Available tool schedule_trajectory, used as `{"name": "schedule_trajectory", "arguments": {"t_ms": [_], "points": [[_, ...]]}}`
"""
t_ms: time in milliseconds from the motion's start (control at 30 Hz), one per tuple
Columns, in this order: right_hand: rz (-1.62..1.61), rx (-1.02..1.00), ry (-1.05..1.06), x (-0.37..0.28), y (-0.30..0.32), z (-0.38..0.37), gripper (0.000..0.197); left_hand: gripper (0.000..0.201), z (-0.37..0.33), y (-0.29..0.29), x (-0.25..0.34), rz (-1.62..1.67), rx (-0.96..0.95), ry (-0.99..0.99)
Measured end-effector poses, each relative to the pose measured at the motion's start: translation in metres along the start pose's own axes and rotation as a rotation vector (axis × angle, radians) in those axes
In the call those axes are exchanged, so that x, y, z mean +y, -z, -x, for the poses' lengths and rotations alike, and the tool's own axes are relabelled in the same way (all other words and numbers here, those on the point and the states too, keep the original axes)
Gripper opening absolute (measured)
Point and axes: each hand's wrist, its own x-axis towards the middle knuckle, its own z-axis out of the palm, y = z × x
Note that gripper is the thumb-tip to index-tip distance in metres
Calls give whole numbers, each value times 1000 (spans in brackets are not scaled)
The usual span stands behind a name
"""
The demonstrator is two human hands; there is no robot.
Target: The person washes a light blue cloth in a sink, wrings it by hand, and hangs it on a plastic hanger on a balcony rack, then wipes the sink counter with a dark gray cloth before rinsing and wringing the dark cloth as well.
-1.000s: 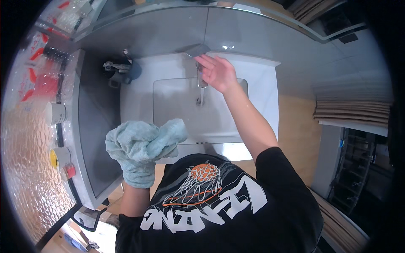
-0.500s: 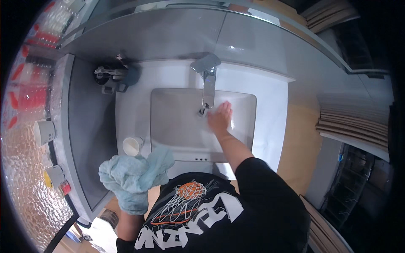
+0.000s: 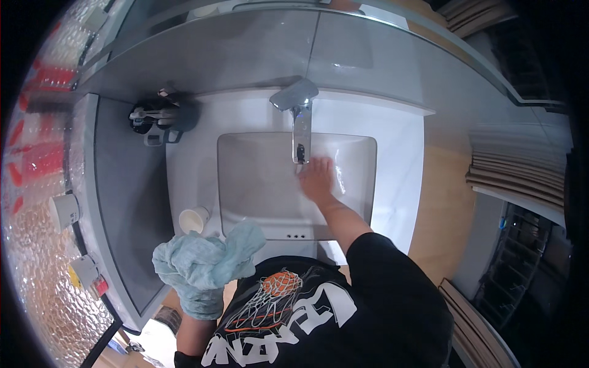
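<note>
Loosely, a pale green towel [image 3: 205,264] is bunched around the left hand, whose hidden fingers cannot be read. Just beside the faucet's [image 3: 301,132] spout, the right hand [image 3: 317,178] is held in the basin [image 3: 261,178], fingers extended. Left of it, a white cup [image 3: 192,220] is seen.

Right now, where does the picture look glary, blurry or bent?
In the head view, glare streaks the sink just right of the right hand, and the rippled surface at far left glints; in the same head view, that hand's fingertips look slightly soft; across the head view's top, the long edge above the faucet bows, and the corners go black.
</note>
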Motion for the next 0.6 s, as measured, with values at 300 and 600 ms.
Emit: {"name": "schedule_trajectory", "arguments": {"t_ms": [300, 600], "points": [[-298, -127, 181, -69, -17, -20, 49, 26, 2, -5, -10, 1, -63, 17], [-293, 4, 302, -36, -47, -33, 57, 25, -22, -2, -4, 24, 38, -139]]}}
